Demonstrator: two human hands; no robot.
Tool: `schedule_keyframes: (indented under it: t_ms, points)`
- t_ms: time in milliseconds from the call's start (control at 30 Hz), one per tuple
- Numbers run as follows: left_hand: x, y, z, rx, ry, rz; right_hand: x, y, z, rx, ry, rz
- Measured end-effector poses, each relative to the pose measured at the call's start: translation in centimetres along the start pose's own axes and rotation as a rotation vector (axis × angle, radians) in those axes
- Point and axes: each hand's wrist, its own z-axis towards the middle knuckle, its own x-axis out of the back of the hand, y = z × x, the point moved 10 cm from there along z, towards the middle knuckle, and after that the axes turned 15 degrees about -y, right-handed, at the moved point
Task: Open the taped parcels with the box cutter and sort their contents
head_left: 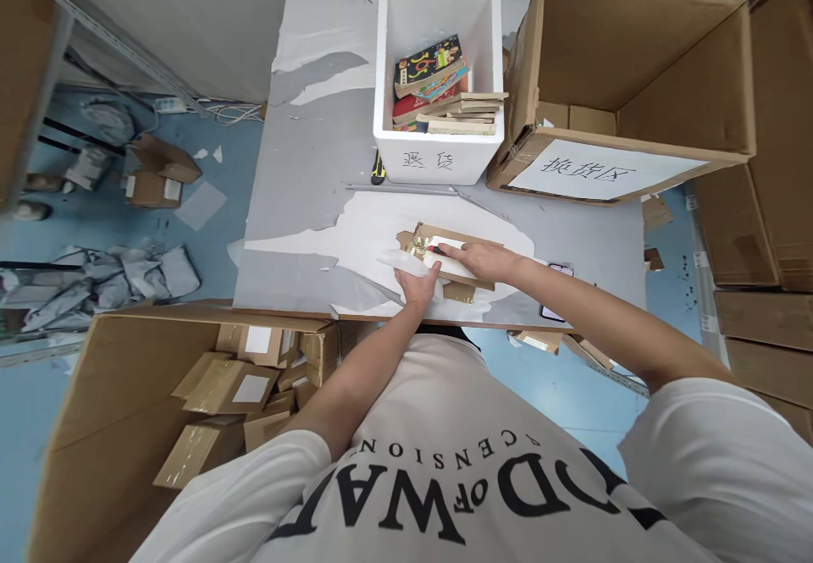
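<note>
An opened cardboard package with shiny brown tape lies on the table, its flaps spread. White wrapping sits in and over its near left part. My left hand is closed on the wrapping at the near side, thumb on top and fingers hidden underneath. Over the package, my right hand reaches left with the index finger extended and the other fingers curled. A small red and dark thing shows at its fingertips, too small to name. Whether that hand grips it or the wrapping is hard to see.
Behind stands a white foam box with several books, a yellow-black box cutter beside it. A large labelled carton is at right. A phone lies near the table edge. Lower left, a big carton holds several parcels.
</note>
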Motion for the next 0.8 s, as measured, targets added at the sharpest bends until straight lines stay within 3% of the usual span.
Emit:
schedule_keyframes:
  t_ms: [200, 400, 500, 667, 800]
  points:
    - [0.4, 0.3, -0.1, 0.010, 0.036, 0.087, -1.7, 0.6, -1.3, -0.049, -0.085, 0.029]
    - [0.6, 0.9, -0.2, -0.037, 0.065, 0.131, -0.8, 1.2, -3.4, -0.114, -0.100, -0.023]
    - [0.7, 0.8, -0.2, -0.022, 0.076, 0.128, -1.8, 2.8, -5.2, -0.172, -0.130, -0.033]
    - [0.5, 0.3, -0.3, 0.053, 0.079, 0.112, -5.3, 7.5, -9.9, -0.283, -0.139, 0.038]
    - [0.4, 0.3, -0.3, 0.081, 0.080, 0.104, -6.8, 9.0, -11.8, -0.309, -0.119, 0.077]
